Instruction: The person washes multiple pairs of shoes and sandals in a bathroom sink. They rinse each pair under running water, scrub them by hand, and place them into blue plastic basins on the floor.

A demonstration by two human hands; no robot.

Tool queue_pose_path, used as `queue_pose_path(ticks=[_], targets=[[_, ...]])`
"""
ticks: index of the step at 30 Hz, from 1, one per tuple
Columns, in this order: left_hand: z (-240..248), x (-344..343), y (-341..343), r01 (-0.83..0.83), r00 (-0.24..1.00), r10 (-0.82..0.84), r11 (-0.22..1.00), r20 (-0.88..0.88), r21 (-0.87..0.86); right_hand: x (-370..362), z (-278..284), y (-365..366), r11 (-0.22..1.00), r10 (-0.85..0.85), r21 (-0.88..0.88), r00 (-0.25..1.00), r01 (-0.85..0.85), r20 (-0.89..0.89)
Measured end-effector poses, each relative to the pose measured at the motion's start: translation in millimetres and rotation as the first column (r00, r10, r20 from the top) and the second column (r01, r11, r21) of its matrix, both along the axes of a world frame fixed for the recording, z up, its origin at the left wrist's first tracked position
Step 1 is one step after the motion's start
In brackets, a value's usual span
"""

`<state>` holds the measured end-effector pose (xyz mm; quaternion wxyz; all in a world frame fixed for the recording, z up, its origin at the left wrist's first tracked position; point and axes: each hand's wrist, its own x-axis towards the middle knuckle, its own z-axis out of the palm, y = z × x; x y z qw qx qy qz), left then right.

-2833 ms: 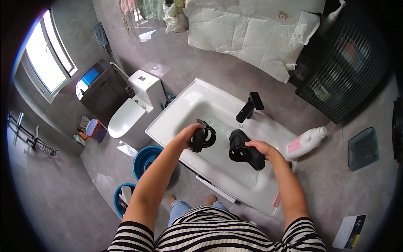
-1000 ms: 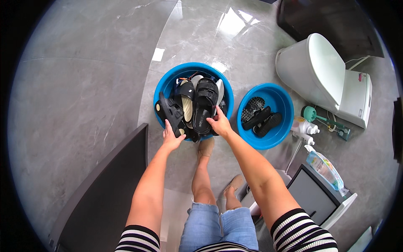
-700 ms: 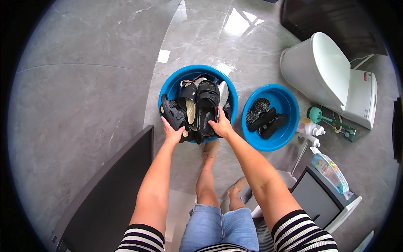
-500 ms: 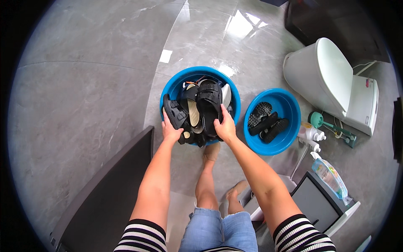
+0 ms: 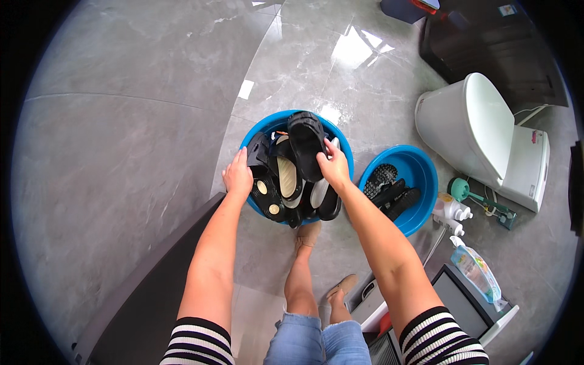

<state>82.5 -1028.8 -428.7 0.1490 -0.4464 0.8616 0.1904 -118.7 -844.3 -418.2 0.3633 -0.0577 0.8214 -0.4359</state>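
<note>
The blue basin (image 5: 347, 159) full of sandals sits on the grey floor directly under both hands. The left hand (image 5: 238, 176) rests spread on the basin's left rim, fingers loosely curled against a black sandal (image 5: 263, 185) just to its right. Between the hands lies a sandal with a pale insole (image 5: 287, 176). The right hand (image 5: 334, 165) grips the edge of a black slipper (image 5: 305, 141) lifted above the pile, fingers closed around it. Right of that hand stands a smaller blue basin (image 5: 420, 182) holding dark shoes and a brush, then white pump bottles (image 5: 451, 213) and a white toilet (image 5: 480, 137) farther right.
</note>
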Motion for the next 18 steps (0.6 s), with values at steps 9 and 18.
queue_pose_path(ticks=[9, 18], targets=[[-12.4, 30.0, -11.4, -0.151, 0.983, 0.137, 0.981, 0.120, 0.118, -7.3, -32.0, 2.5, 0.971, 0.195, 0.101, 0.964, -0.216, 0.184], [-13.2, 31.6, 2.4, 0.127, 0.973, -0.148, 0.984, -0.178, -0.126, -38.6, -35.4, 3.3, 0.911, 0.331, 0.310, 0.931, -0.273, -0.152]])
